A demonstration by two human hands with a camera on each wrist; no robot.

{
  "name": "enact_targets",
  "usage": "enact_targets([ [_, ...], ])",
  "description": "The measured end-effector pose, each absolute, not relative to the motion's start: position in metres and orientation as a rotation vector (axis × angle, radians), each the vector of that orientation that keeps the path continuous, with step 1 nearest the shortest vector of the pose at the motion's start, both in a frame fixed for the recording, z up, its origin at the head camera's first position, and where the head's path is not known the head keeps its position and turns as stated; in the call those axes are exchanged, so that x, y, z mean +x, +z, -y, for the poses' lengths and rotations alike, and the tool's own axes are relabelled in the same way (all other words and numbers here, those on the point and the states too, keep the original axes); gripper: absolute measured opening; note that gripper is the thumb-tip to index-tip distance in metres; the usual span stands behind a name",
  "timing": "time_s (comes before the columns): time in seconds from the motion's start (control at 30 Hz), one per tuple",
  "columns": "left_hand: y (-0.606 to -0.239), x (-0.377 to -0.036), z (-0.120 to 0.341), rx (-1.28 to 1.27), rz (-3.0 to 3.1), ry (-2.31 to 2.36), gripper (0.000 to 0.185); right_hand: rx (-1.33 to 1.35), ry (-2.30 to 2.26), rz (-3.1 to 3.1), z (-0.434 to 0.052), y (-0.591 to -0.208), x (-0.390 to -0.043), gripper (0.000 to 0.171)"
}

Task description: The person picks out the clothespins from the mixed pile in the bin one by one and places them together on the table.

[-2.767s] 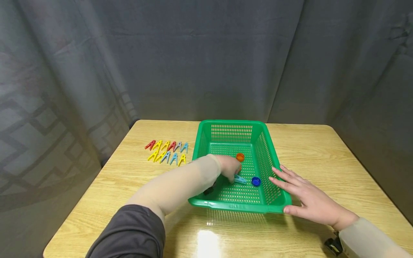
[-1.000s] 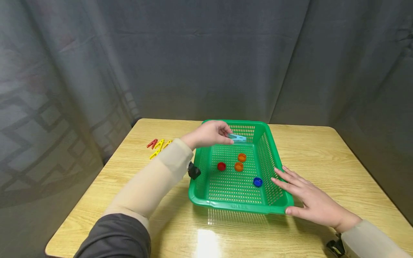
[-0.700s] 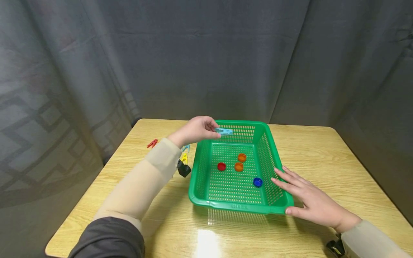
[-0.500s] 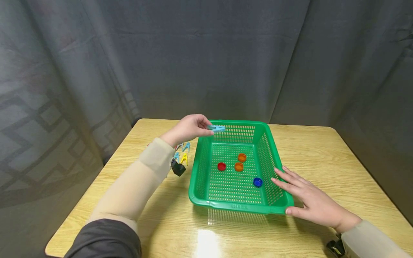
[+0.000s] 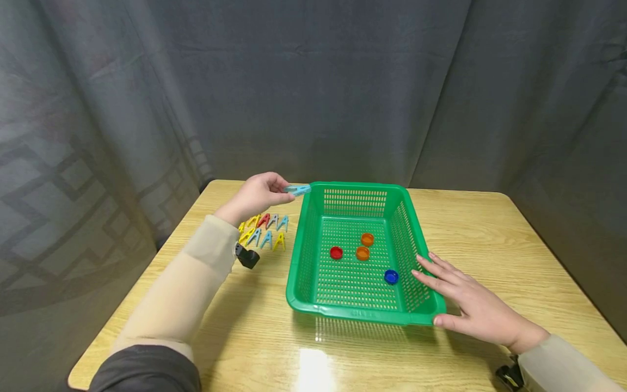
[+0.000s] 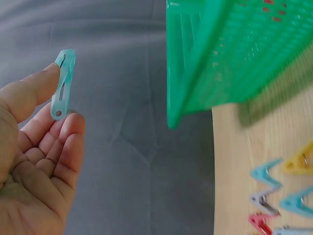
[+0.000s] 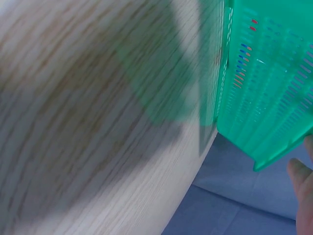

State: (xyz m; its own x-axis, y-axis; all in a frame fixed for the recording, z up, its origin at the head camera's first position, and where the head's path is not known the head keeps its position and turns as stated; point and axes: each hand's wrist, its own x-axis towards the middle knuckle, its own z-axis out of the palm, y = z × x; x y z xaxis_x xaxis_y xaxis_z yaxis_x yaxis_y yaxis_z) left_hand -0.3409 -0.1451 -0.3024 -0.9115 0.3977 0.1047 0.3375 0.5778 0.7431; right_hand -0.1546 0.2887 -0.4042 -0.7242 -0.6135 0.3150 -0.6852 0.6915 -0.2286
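My left hand [image 5: 257, 195] pinches a light blue clothespin [image 5: 297, 190] between thumb and fingers. It hangs in the air near the back left corner of the green basket [image 5: 360, 314]. In the left wrist view the clothespin [image 6: 63, 85] stands nearly upright in the fingertips, clear of the basket. My right hand [image 5: 467, 302] rests on the basket's right rim, its fingers straight and spread. Inside lie a red cap [image 5: 336, 252], an orange cap [image 5: 367, 239], another orange cap [image 5: 362, 253] and a dark blue cap [image 5: 391, 277].
Left of the basket, several clothespins lie in two rows, among them a yellow clothespin [image 5: 279, 241] and a light blue clothespin [image 5: 283, 222]. My left forearm hides some of them. A grey curtain [image 5: 313, 98] hangs behind the wooden table [image 5: 490, 234].
My left hand has picked the light blue clothespin from the basket, lifted it and carried it left past the rim. The right hand stays on the basket.
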Motion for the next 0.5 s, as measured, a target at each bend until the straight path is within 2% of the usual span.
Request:
enact_targets([
  [0.5, -0.353, -0.336, 0.209, 0.285, -2.756, 1.323, 0.04, 1.046, 0.492, 2.687, -0.289, -0.405, -0.154, 0.081],
])
